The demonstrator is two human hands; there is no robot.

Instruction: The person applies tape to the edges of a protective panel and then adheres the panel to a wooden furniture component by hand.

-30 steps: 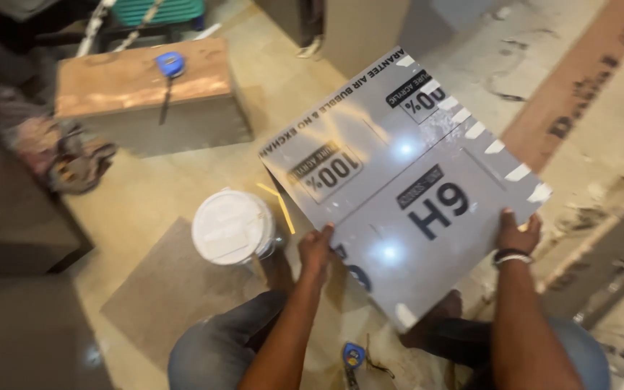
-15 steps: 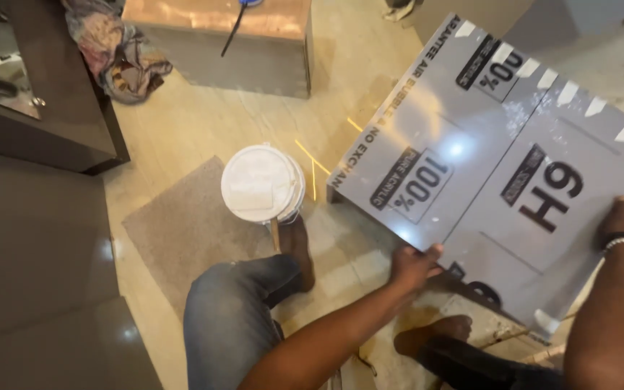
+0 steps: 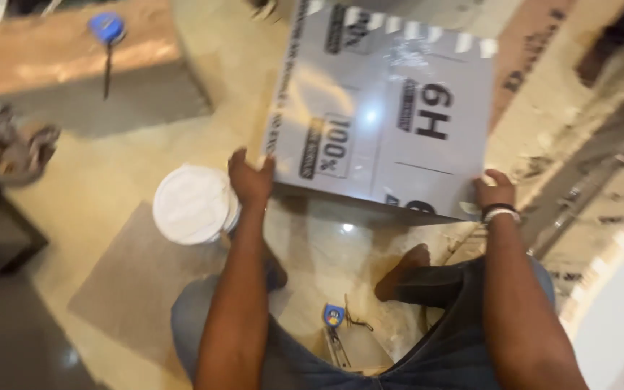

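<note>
Grey tile (image 3: 384,115), left hand (image 3: 250,177), right hand (image 3: 496,191) gripping corners

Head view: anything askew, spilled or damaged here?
Nothing spilled or visibly broken. The large grey tile is held tilted, lifted off the floor by the left hand and right hand. A small blue tape measure lies loose between the feet. Motion blur hides finer damage.

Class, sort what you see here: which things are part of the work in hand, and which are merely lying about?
In hand:
large grey tile
left hand, gripping its near corner
right hand, gripping its other near corner

Lying about:
white bucket
blue tape measure on the floor
second tape measure on the bench
</note>
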